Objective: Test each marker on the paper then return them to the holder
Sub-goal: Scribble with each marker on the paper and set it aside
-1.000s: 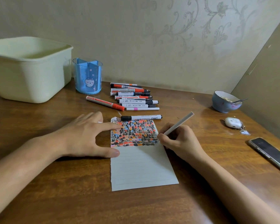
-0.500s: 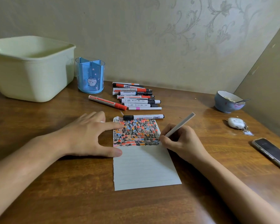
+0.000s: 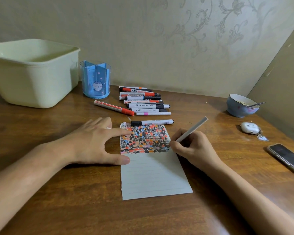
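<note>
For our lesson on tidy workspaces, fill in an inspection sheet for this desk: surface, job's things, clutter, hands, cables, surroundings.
Surface: wooden desk, glossy brown.
Job's things: lined paper, top part covered in colour marks; white marker with its tip at the marks; black-capped marker lying at the paper's top edge; marker pile beside the blue holder, which looks empty.
Clutter: green tub, bowl with spoon, earbud case, phone.
Hands: left hand presses the paper; right hand has its grip on the white marker.
Cables: nothing seen.
Surroundings: patterned wall.

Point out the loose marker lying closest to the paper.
The black-capped white marker lying along the lined paper's top edge, apart from the stacked pile.
</note>
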A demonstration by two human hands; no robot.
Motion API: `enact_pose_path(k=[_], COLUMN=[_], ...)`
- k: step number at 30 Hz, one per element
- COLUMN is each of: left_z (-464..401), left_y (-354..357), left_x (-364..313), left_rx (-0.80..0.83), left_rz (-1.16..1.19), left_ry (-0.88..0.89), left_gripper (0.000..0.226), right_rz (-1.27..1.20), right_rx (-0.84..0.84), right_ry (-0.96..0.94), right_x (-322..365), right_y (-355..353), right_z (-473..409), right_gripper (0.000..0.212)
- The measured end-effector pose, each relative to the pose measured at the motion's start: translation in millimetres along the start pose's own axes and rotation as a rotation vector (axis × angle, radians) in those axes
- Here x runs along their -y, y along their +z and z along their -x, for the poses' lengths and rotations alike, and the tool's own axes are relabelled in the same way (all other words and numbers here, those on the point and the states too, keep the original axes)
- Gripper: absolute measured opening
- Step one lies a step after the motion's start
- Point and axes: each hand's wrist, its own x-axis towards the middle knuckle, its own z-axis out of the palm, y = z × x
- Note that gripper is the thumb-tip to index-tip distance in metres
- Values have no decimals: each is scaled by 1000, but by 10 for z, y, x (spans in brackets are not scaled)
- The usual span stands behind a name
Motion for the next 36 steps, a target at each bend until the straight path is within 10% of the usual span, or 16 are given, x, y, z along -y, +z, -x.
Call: enact_pose_path(k=[26,36], left_z=[30,20], left_y=[-48,-39], left_x=[-96,-70], left_rx=[-26,-375], left_rz=[60,460], left_ry=[-77,-137], left_gripper=[100,26], right_rz=[-296,-590], right_rx=[78,103], right_ry=[27,82], right_x=[610,574], right_y=[148,329], right_z=[-423,-514], right_gripper=[8,20])
